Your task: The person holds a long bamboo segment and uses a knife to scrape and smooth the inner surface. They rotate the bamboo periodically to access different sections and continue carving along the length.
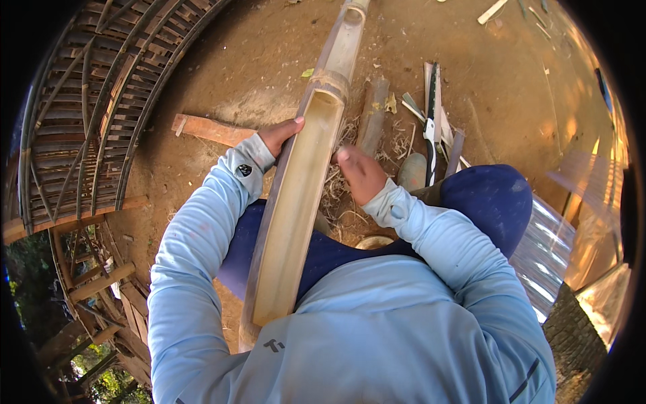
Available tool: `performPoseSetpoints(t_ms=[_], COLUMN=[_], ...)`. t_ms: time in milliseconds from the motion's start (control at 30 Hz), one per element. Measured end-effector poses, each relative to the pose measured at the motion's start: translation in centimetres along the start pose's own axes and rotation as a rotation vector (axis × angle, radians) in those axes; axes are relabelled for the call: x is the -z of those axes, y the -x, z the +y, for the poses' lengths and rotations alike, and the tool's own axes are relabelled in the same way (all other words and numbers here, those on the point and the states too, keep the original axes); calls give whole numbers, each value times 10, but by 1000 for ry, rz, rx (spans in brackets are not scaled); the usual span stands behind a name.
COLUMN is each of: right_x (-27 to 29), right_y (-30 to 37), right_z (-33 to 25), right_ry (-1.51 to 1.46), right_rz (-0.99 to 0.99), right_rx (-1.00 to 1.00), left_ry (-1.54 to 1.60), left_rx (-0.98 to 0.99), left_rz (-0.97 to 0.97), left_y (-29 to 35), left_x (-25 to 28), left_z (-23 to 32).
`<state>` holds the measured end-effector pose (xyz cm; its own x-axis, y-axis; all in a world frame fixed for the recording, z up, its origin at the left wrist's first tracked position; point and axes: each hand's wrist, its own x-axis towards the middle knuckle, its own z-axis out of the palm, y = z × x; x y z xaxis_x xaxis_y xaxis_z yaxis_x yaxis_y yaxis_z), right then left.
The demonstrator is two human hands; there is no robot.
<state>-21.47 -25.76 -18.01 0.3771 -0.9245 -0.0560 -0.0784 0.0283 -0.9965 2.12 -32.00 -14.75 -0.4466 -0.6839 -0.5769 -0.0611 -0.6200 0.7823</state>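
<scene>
A long split bamboo trough (299,195), hollow side up, slants from my lap away toward the far edge. Node walls cross its pale inside. My left hand (279,137) is closed on its left rim, thumb on the edge and the other fingers mostly hidden underneath. My right hand (362,175) is beside the right rim, close to or touching it. Its thumb side faces up, and its other fingers are largely hidden. The trough's near end rests against my shirt.
Fibre shavings (340,185) and a short log (373,118) lie beyond my lap. Right of them, a long black-and-white tool (431,131) rests among thin strips. A flat reddish piece (212,130) lies left. A slatted bamboo structure (101,101) curves along the far left; a shiny corrugated sheet (544,246) is at right.
</scene>
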Motion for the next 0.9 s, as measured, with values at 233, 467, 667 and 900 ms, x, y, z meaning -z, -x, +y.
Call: performPoseSetpoints(t_ms=[233,467,667,900], right_x=[-6,-20,-22,-19], right_y=[9,20,17,13], right_z=[-17,-23,-23,-41], right_ry=[-529,-607,-446,-351], right_rz=[174,167,32,16], right_rx=[-543,-443,-281,-165], left_ry=[-508,-618,-533,-458], left_rx=[-136,49,-146,-248], left_rz=[107,194,246,184], left_y=[5,81,76,82], left_x=[11,-39,-53,-46], left_z=[5,30,-6,-1])
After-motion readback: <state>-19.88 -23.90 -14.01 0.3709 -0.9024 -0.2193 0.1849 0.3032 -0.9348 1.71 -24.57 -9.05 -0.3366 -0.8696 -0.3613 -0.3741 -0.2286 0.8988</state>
